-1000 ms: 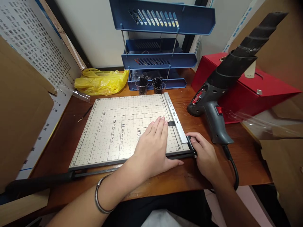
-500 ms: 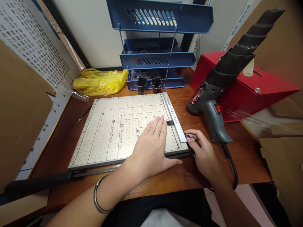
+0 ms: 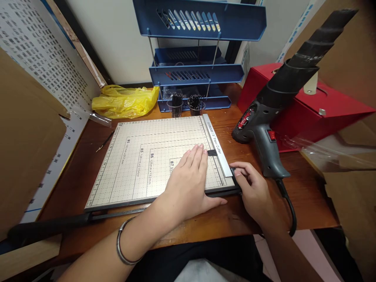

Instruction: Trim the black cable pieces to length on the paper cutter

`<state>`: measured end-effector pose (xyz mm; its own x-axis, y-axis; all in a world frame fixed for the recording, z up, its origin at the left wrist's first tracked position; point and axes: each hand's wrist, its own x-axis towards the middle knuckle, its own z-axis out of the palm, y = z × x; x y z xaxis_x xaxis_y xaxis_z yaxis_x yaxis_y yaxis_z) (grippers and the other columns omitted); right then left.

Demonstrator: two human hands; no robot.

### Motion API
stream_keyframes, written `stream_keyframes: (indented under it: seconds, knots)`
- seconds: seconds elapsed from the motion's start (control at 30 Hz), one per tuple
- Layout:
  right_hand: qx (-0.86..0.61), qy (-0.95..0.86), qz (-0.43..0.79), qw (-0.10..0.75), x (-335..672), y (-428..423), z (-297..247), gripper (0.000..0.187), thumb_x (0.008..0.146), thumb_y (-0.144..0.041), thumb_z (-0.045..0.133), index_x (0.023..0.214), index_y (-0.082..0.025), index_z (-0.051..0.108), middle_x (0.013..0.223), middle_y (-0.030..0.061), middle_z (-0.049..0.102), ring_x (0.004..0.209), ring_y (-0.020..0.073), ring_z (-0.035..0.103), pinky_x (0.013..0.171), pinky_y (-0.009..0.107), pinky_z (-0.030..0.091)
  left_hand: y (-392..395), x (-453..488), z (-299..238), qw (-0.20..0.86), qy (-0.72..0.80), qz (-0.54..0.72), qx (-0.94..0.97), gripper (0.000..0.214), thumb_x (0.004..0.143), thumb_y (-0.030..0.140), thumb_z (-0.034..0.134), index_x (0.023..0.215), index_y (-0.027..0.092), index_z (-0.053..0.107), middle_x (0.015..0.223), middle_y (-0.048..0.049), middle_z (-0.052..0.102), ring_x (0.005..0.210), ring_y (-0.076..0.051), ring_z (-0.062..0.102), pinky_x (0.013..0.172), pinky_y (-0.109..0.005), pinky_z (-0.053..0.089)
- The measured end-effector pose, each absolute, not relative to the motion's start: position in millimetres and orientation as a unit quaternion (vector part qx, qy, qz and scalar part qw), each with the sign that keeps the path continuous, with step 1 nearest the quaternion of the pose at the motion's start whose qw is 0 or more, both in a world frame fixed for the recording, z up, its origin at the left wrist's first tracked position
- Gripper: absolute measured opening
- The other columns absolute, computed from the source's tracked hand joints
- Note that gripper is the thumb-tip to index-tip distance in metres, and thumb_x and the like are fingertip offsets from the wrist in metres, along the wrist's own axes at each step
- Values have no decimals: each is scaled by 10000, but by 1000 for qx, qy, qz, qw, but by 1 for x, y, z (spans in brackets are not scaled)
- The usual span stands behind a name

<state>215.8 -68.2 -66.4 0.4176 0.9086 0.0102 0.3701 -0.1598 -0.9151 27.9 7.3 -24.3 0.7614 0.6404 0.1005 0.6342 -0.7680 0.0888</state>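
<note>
A paper cutter (image 3: 129,156) with a cream, grid-printed board lies on the wooden table. My left hand (image 3: 188,176) is laid flat on its board, fingers stretched out and thumb pointing right. Just beyond those fingertips, a small bundle of thin black strips (image 3: 212,152) reaches the silver guide bar (image 3: 219,149) along the right side. My right hand (image 3: 254,192) is closed at the cutter's front right corner, fingers curled by its black edge; the fingertips are partly hidden. The cutter's long black handle (image 3: 49,225) lies low along the front left.
Two clear cups (image 3: 176,107) of thin black pieces stand behind the board, before a blue tiered tray (image 3: 196,74). A yellow plastic bag (image 3: 126,102) lies back left. A heat gun (image 3: 268,113) stands right, before a red box (image 3: 331,113). A thin dark tool (image 3: 105,141) lies left.
My right thumb and fingers have shifted slightly at the cutter's corner. My left hand stays flat in the same place. The whole view has moved very slightly.
</note>
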Motion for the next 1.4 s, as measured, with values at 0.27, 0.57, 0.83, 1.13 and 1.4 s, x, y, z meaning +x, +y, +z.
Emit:
stream_keyframes:
  seconds: [0.27,0.57,0.83,1.13,1.4]
  knots:
    - [-713,-457,286,447,217,-67,-67,238,973,-414,497,1022,-241,651,960,29,680,905,209,612,796,319,443,7,28,-23,31,340,60,938,1256,761,878,540,1551,-60,269,1650,-291,208,1557,-383,205,1272,-482,211]
    - [-720,-468,275,432,217,-68,-64,279,988,-434,466,1009,-239,663,981,24,689,913,205,609,802,310,441,7,28,-22,32,343,49,938,1270,766,882,529,1557,-74,258,1658,-278,191,1562,-378,188,1279,-478,200]
    - [-712,-463,259,460,214,-68,-65,258,934,-443,587,1042,-213,629,695,-27,532,642,144,487,620,274,398,7,27,-24,31,342,57,937,1264,765,883,526,1555,-67,259,1654,-284,190,1562,-376,189,1277,-474,197]
    - [-753,-459,246,401,212,-68,-61,351,999,-440,369,1031,-248,661,1034,35,716,956,230,629,856,350,424,7,27,-24,32,341,71,937,1239,761,876,541,1550,-41,276,1645,-290,222,1556,-381,208,1262,-488,232]
    - [-726,-457,278,432,216,-69,-64,301,984,-449,469,1059,-235,666,985,31,707,871,208,616,773,308,442,6,28,-25,19,340,64,938,1252,765,883,524,1548,-62,278,1646,-287,215,1556,-378,211,1265,-476,228]
